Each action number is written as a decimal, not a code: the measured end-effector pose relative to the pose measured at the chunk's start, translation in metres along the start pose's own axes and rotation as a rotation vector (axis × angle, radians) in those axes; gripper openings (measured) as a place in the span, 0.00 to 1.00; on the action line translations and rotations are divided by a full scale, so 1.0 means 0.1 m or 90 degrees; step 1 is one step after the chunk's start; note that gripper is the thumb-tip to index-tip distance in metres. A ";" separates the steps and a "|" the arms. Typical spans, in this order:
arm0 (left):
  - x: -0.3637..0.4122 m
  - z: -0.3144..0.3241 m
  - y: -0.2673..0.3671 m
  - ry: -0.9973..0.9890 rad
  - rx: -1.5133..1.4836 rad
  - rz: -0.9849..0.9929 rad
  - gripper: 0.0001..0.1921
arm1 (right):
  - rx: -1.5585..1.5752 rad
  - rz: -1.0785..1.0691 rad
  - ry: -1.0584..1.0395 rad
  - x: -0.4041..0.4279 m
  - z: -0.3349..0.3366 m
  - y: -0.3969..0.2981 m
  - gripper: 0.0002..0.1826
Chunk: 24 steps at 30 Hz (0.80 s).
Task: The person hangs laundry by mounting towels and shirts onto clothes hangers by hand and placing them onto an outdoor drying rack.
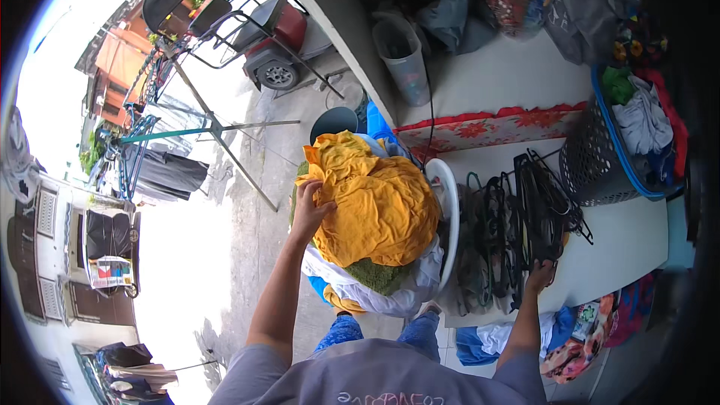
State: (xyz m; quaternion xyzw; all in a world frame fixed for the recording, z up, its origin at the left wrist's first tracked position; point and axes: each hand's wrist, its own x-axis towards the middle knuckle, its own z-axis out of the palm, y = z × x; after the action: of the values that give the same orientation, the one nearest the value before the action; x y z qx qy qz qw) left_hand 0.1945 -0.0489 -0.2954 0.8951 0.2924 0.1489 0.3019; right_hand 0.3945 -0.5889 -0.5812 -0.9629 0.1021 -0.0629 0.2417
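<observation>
A crumpled yellow-orange cloth (374, 202) lies on top of a heaped pile of laundry in front of me. My left hand (314, 208) touches the cloth's left edge, its thumb over the fabric. Beneath it show a green textured cloth (378, 277) and white cloth (388, 302). At the pile's right stands the rim of a round white basin (451, 225). My right hand (541, 275) is at the lower end of a bunch of black plastic clothes hangers (537, 208) on the white tabletop; how its fingers close there is hard to see.
A black laundry basket (596, 152) with clothes stands at the right. Metal drying-rack poles (216, 129) with hangers stand at the left, near a sidecar vehicle (275, 39). A dark bucket (334, 124) is behind the pile; a grey plastic bin (400, 59) stands on the ledge.
</observation>
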 end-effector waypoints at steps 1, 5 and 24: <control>0.01 0.01 -0.01 0.012 -0.011 -0.020 0.22 | 0.023 -0.006 -0.029 -0.02 -0.03 -0.01 0.13; 0.06 -0.01 0.11 0.052 -0.130 -0.058 0.15 | 0.205 -0.044 -0.075 -0.12 -0.32 0.02 0.11; -1.84 -0.28 1.02 -0.345 -0.163 0.491 0.10 | 0.572 -0.054 -0.535 -1.91 -2.20 -3.31 0.11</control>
State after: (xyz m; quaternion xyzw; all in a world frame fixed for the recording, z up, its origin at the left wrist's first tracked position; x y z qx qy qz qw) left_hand 0.0821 -0.2149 -0.2261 0.9005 -0.1705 0.0460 0.3974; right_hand 0.2264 -0.3601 -0.2442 -0.7127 -0.0769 0.2756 0.6405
